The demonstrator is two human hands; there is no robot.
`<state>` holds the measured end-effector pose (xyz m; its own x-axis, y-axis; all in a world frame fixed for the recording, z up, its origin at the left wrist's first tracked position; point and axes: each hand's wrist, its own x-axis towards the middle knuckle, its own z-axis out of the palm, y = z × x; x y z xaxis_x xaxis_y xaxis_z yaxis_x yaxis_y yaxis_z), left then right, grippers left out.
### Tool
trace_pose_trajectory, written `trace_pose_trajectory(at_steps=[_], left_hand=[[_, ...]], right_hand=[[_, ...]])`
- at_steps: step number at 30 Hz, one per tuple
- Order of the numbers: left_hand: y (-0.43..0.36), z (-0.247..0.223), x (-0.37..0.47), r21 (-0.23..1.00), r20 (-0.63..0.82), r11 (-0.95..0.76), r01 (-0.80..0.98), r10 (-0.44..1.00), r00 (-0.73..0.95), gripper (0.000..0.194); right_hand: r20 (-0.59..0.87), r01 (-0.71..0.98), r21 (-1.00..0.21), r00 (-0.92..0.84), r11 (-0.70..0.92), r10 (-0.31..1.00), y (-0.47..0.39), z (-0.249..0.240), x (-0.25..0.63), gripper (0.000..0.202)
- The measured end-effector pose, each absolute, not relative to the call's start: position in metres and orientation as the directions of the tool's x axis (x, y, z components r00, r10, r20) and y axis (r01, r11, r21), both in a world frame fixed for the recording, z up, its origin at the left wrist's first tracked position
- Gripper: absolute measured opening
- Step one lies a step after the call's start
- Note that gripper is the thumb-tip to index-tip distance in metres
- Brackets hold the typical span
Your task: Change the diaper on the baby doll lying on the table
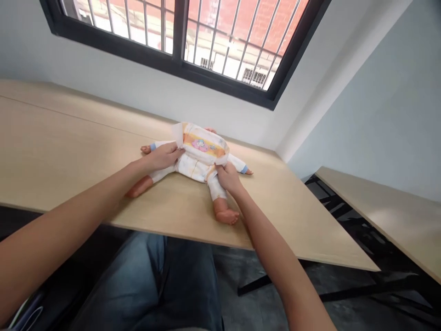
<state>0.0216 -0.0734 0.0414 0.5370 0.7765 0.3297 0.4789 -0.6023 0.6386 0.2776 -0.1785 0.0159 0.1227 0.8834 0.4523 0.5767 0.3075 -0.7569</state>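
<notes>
I have the left hand [168,156] drawn nearly together, thumb and fingers pinching the side edge of the diaper [196,170], and the right hand [229,177] closed in a like pinch on its opposite edge, a little nearer me; the very tips are partly tucked out of my sight. Between the two sets of fingers, the diaper passes between the doll's legs, and its printed panel [203,146] lies over the belly, just beyond my fingertips. A white wing [177,133] stands out loose past the left fingers. I judge the work about halfway: panel and crotch sit in place around the doll [216,188], but I can make out no fastened side, so both sides look left to settle. Whether the thing is going on or coming off, I cannot tell. One bare foot [226,216] lies just on my side of the right fingers, the other foot [139,187] out to the left of the left ones; I cannot make out the head past the panel. Around all this spreads the table [69,147], with a barred window [177,59] well beyond my fingers.
</notes>
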Motion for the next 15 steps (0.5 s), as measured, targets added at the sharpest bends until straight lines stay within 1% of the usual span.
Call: trace_pose_trajectory(at_steps=[3, 6, 8, 10, 12, 15], left_hand=[[-0.067, 0.039, 0.025, 0.65, 0.304, -0.599, 0.467, 0.768, 0.563, 0.055], [-0.064, 0.037, 0.025, 0.643, 0.234, -0.577, 0.504, 0.774, 0.588, 0.053], [-0.062, 0.037, 0.023, 0.609, 0.191, -0.553, 0.568, 0.798, 0.572, 0.05], [-0.061, 0.04, 0.019, 0.546, 0.174, -0.525, 0.653, 0.833, 0.525, 0.045], [-0.062, 0.047, 0.015, 0.456, 0.193, -0.498, 0.737, 0.864, 0.465, 0.039], [-0.072, 0.065, 0.016, 0.311, 0.304, -0.495, 0.811, 0.86, 0.409, 0.028]], right_hand=[[0.338, 0.444, -0.869, 0.212, 0.217, 0.917, -0.176, 0.015, 0.274, 0.029], [0.244, 0.38, -0.916, 0.259, 0.133, 0.935, -0.173, 0.013, 0.27, 0.034], [0.169, 0.329, -0.942, 0.278, 0.072, 0.946, -0.17, 0.011, 0.268, 0.035], [0.092, 0.279, -0.96, 0.293, 0.007, 0.952, -0.168, 0.01, 0.266, 0.034], [0.021, 0.236, -0.97, 0.297, -0.053, 0.955, -0.166, 0.012, 0.267, 0.034], [-0.071, 0.186, -0.975, 0.269, -0.124, 0.96, -0.164, 0.017, 0.269, 0.035]])
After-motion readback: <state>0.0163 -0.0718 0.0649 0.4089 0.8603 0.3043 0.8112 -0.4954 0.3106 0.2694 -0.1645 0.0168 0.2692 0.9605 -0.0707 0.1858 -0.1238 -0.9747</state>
